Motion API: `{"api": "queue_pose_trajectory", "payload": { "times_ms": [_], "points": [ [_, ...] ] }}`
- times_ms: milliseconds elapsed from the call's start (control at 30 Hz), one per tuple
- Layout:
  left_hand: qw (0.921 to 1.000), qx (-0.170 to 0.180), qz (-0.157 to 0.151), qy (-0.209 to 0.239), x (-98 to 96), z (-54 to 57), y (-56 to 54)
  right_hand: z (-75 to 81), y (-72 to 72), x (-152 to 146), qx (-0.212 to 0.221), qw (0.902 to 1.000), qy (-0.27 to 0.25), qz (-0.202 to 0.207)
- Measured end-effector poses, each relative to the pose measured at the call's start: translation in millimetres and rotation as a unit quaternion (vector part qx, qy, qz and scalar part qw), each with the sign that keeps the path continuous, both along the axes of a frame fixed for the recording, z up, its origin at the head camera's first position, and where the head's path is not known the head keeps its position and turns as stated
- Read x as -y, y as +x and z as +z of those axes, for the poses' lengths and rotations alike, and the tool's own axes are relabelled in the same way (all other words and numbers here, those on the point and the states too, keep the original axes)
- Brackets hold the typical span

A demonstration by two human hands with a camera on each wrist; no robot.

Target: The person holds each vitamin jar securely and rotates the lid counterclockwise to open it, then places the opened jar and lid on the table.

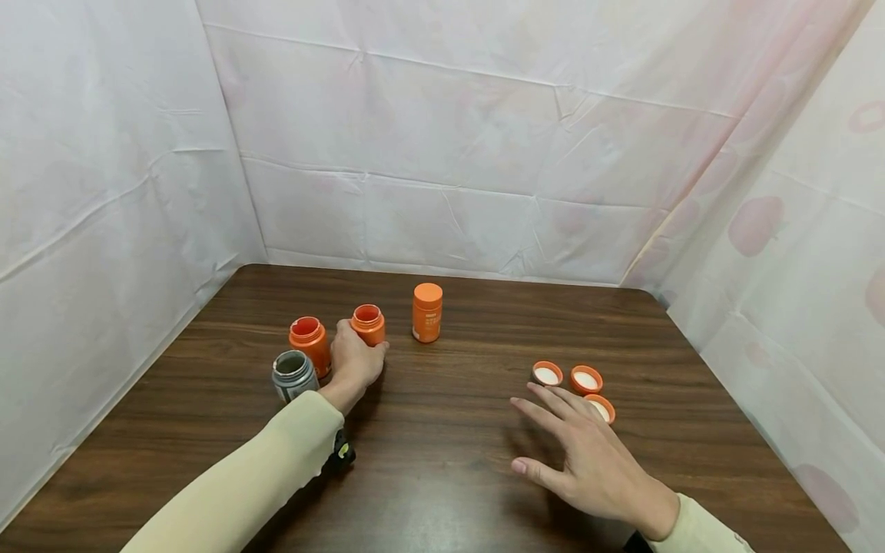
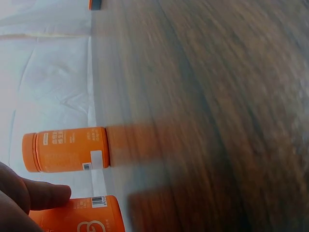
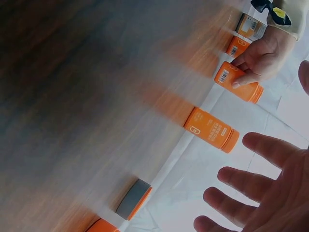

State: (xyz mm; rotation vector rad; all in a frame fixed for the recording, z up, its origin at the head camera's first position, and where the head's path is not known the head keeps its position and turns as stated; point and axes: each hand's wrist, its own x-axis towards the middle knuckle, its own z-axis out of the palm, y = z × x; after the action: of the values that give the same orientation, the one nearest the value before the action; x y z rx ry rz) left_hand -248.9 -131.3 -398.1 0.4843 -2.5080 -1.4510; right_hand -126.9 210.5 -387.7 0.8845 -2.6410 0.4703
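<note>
My left hand (image 1: 357, 359) grips an uncapped orange bottle (image 1: 369, 326) by its side, thumb toward the right, as the right wrist view also shows. Just left of that hand stand a second open orange bottle (image 1: 314, 349) and a grey open bottle (image 1: 293, 376). A capped orange bottle (image 1: 427, 315) stands upright to the right of the gripped one. My right hand (image 1: 594, 461) hovers with spread fingers and holds nothing. Beyond its fingers lie three upturned lids, one grey-sided lid (image 1: 547, 374) and two orange ones, the rear lid (image 1: 586, 379) and a partly hidden front lid (image 1: 603, 409).
The brown wooden table (image 1: 442, 476) has its far edge close to a hanging pale sheet (image 1: 449, 153). More sheeting (image 1: 795, 253) closes off the right side, and the left side too. A black strap with a yellow-green mark (image 1: 342, 449) sits at the left wrist.
</note>
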Motion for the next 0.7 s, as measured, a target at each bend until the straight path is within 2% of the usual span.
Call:
{"api": "queue_pose_trajectory", "payload": {
  "times_ms": [467, 700],
  "points": [
    [0.9997, -0.010, 0.022, 0.006, 1.6, -7.1, -2.8, 0.6, 0.0, -0.5, -0.004, 1.0000, 0.000, 0.003],
    [0.9985, -0.044, 0.031, 0.006, -2.7, -2.6, -2.6, 1.2, -0.8, -1.1, -0.010, 0.9999, -0.001, 0.003]
  ]
}}
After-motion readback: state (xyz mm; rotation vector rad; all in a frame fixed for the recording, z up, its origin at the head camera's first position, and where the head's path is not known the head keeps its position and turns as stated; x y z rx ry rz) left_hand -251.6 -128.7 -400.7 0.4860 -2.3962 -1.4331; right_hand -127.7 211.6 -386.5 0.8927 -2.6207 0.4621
